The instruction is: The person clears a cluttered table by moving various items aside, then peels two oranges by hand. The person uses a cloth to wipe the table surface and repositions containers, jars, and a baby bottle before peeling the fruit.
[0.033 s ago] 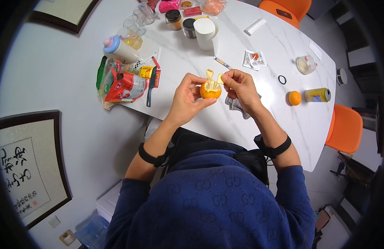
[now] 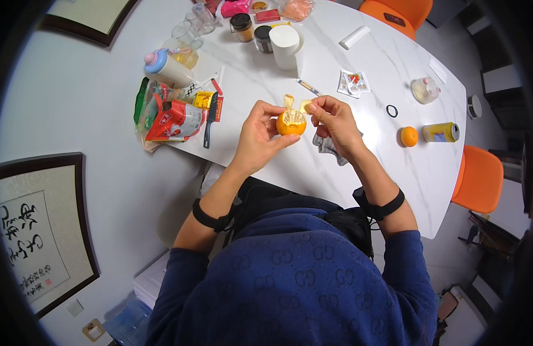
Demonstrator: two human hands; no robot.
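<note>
Two hands, two oranges

White marbled table, orange fruit, yellow can, black ring, dark-lidded jar

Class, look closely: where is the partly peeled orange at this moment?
In the head view, the partly peeled orange is just above centre, held in the left hand, with the right hand beside it pinching peel.

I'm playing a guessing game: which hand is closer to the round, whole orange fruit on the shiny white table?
Right. The right hand is to the left of the whole orange fruit; the left hand is farther left.
</note>
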